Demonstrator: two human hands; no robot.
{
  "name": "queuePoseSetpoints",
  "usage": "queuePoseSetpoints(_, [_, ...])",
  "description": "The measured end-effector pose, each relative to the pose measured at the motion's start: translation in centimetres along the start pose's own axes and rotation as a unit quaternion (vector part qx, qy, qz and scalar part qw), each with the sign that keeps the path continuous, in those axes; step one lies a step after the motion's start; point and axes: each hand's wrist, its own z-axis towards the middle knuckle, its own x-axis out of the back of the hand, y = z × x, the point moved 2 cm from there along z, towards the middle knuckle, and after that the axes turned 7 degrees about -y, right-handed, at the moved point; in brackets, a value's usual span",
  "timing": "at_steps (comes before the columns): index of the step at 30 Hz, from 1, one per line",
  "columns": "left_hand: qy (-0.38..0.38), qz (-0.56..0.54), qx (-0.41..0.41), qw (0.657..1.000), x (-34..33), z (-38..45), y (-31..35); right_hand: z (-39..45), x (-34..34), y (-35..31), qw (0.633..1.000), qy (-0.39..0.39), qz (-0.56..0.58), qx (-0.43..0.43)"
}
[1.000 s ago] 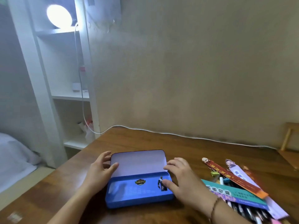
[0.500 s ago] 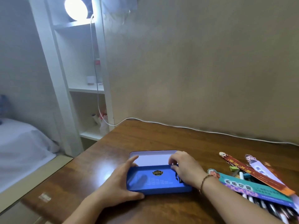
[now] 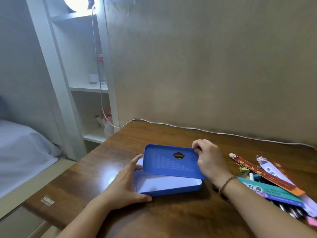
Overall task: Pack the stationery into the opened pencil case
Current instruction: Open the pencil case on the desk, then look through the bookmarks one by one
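Head view, our right hand (image 3: 208, 160) pinching the blue lid (image 3: 171, 161) raised over the pencil case tray (image 3: 169, 186) mid-table (image 3: 171, 219), our left hand (image 3: 124, 182) steadying its left end, fingers apparently relaxed, stationery pile (image 3: 272, 181) at the right edge.

The left hand (image 3: 126, 183) reaches in from the near left, fingers straight and spread, thumb stretched along the near side and fingertips pointing far-right. The right hand (image 3: 208, 158) comes in from the near right with a beaded band on its wrist; its fingers are curled, and its grip pinches the right end of the lid (image 3: 171, 162).
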Motion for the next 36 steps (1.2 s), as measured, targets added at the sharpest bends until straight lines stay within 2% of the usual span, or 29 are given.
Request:
queuePoseSetpoints(3, [0.017, 0.002, -0.007, 1.000, -0.2, 0.0, 0.0, -3.1, 2.0, 0.2, 0.999, -0.043, 0.018, -0.021])
queuePoseSetpoints(8, [-0.030, -0.048, -0.071, 0.996, -0.1, -0.2, -0.4, -8.7, 0.9, -0.3, 0.992, -0.096, -0.078, -0.031])
queuePoseSetpoints(11, [0.010, -0.050, -0.091, 0.995, 0.1, -0.5, -0.4, -9.4, -0.4, -0.2, 0.989, -0.123, -0.076, -0.039])
queuePoseSetpoints(16, [0.049, 0.043, -0.144, 0.987, 0.0, -0.8, 0.7, -9.3, -1.0, -0.7, 0.990, -0.117, -0.075, -0.031])
queuePoseSetpoints(20, [0.080, 0.023, -0.155, 0.984, 0.3, -0.9, 1.3, -8.8, 0.1, 0.2, 0.992, -0.112, -0.058, -0.008])
queuePoseSetpoints(23, [0.146, 0.031, -0.159, 0.976, 0.2, -0.4, 3.7, -8.3, 4.0, 3.5, 0.997, -0.060, -0.015, -0.034])
queuePoseSetpoints(25, [0.191, 0.030, -0.172, 0.966, -0.5, 0.2, 6.8, -8.7, 7.3, 6.8, 0.995, -0.023, -0.072, -0.070])
queuePoseSetpoints(28, [0.199, -0.017, -0.191, 0.961, -2.4, 1.4, 13.0, -9.6, 9.7, 11.1, 0.951, -0.096, -0.249, -0.156])
queuePoseSetpoints(29, [0.192, -0.054, -0.191, 0.961, -3.3, 2.1, 15.1, -9.9, 9.7, 12.0, 0.938, -0.124, -0.271, -0.176])
queuePoseSetpoints(32, [0.155, -0.213, -0.172, 0.949, -5.8, 4.6, 20.3, -10.0, 9.1, 12.9, 0.938, -0.138, -0.259, -0.184])
queuePoseSetpoints(36, [0.157, -0.243, -0.150, 0.945, -9.1, 7.0, 22.1, -9.8, 9.1, 13.3, 0.945, -0.097, -0.245, -0.195])
